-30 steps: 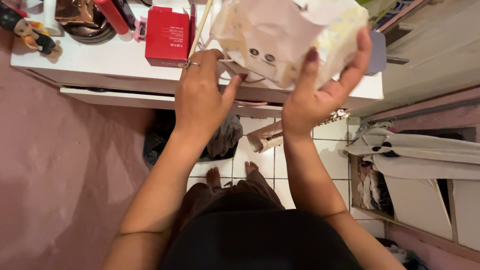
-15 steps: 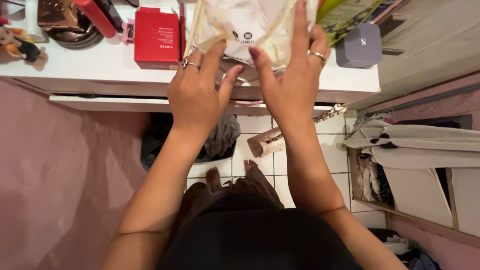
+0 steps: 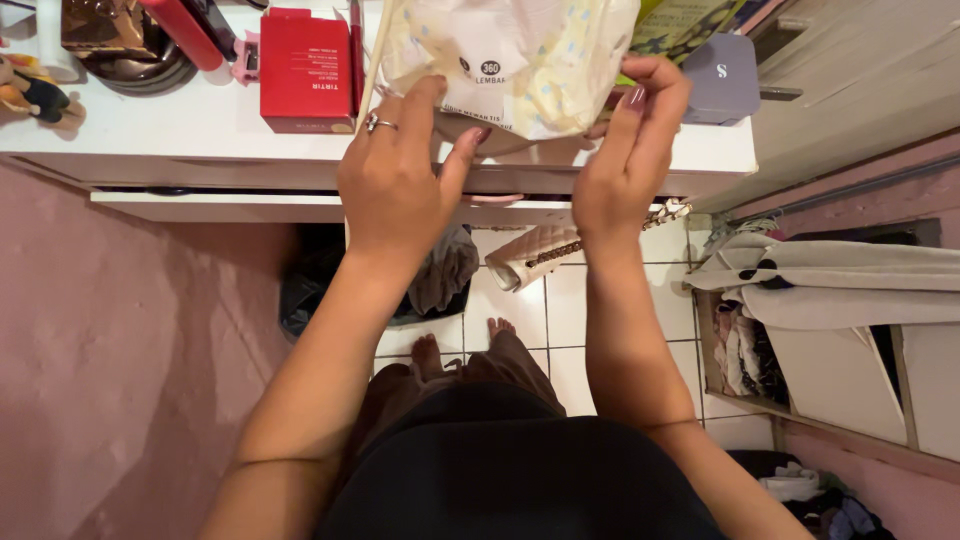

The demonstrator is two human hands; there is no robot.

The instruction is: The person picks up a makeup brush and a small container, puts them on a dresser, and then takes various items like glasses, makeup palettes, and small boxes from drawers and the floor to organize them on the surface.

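Observation:
A soft white plastic pack (image 3: pixel 520 55) with pale yellow and blue dots rests on the white desk (image 3: pixel 200 140) at its front edge. My left hand (image 3: pixel 395 180), with a ring on one finger, grips the pack's lower left side. My right hand (image 3: pixel 625 165) pinches the pack's lower right edge with curled fingers. Both arms reach forward from my body over the tiled floor.
A red box (image 3: pixel 305 68) stands left of the pack, a grey box (image 3: pixel 722 78) to its right. Dark round dishes (image 3: pixel 130 55) and a small doll (image 3: pixel 35 95) sit far left. A quilted beige bag (image 3: pixel 540 252) hangs under the desk. Clothes fill a shelf (image 3: pixel 800 320) at right.
The pack came down from being held up in my right hand onto the desk edge. My right hand shifted from the pack's face to its right lower edge.

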